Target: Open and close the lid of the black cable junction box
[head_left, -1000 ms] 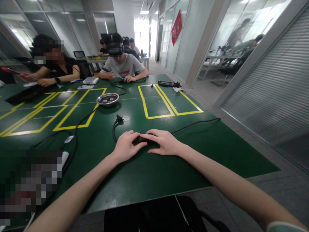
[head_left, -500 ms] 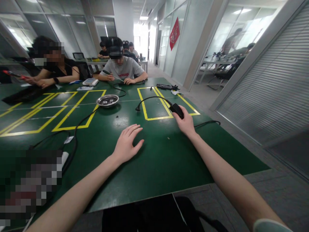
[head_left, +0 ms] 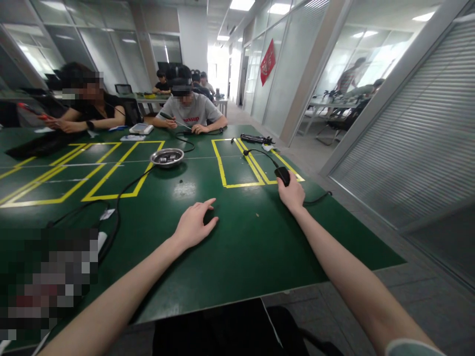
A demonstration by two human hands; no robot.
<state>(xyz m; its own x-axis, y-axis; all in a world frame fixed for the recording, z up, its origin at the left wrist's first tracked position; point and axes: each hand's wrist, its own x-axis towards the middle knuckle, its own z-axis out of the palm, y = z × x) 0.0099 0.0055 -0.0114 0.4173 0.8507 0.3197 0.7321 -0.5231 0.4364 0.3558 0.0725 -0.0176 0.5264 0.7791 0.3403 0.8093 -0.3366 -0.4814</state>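
My right hand [head_left: 292,194] is wrapped round a black power adapter [head_left: 282,175], at the near right of the yellow tape outlines. From the adapter's far end a black cord [head_left: 264,152] arches left to a dark plug [head_left: 246,153]. Another black cable [head_left: 319,199] trails out to the right behind my wrist. My left hand [head_left: 195,225] is open and holds nothing, palm down at the middle of the green table [head_left: 230,262]. Its thumb stands apart from the fingers; whether it touches the surface I cannot tell.
A metal bowl [head_left: 181,161] with small metal parts stands beyond my left hand. A black folded tripod-like object [head_left: 256,139] lies at the far right. Two people sit across the table; one holds a screwdriver [head_left: 178,121]. A black cable [head_left: 118,207] runs along the left.
My right hand has moved right with the adapter, and the plug has swung right and farther away. My left hand stays in place, its fingers slightly more bunched. The view has tilted up slightly.
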